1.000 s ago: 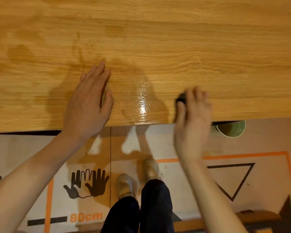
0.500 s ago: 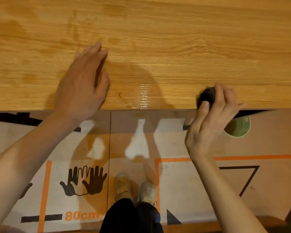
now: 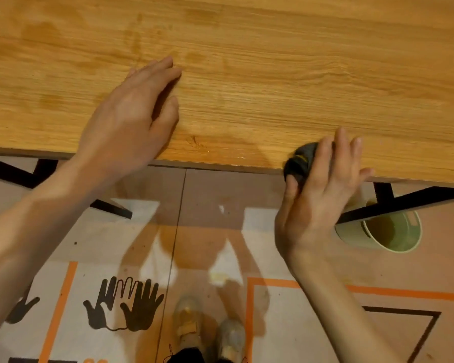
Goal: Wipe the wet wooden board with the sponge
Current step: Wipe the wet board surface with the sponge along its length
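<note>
The left hand (image 3: pixel 127 119) lies flat on the wooden board (image 3: pixel 273 74) with its fingers straight and close together, most likely to keep the board from sliding; the right hand (image 3: pixel 323 189) curls its fingers and thumb around the dark sponge (image 3: pixel 300 159) and presses it on the near edge of the board; a green cup (image 3: pixel 388 230) sits on the floor just under that edge, maybe to catch the water
</note>
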### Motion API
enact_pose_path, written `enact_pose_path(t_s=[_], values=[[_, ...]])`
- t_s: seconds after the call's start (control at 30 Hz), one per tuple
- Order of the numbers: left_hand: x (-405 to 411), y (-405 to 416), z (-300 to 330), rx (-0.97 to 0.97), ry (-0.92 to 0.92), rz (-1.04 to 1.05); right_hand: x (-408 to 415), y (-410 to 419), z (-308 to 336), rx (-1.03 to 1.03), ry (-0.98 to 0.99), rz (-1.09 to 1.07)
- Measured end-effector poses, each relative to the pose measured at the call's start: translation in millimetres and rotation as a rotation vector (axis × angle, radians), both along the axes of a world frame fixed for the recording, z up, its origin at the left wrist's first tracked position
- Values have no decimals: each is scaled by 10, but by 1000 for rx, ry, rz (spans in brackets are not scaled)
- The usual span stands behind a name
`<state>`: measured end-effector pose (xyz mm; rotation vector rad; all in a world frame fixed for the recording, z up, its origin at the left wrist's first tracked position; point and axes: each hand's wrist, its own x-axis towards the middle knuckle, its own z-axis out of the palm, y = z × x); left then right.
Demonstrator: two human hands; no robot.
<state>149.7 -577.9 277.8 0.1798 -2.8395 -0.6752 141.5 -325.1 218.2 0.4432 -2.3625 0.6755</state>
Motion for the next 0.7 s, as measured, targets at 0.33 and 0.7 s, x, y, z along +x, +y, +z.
enact_pose_path(t_s=[0.33, 0.7], values=[[170, -55, 145, -28, 12, -7, -45, 340, 121, 240, 76, 186], [554, -466, -48, -93, 127, 160, 261, -922, 271, 175, 86, 435]])
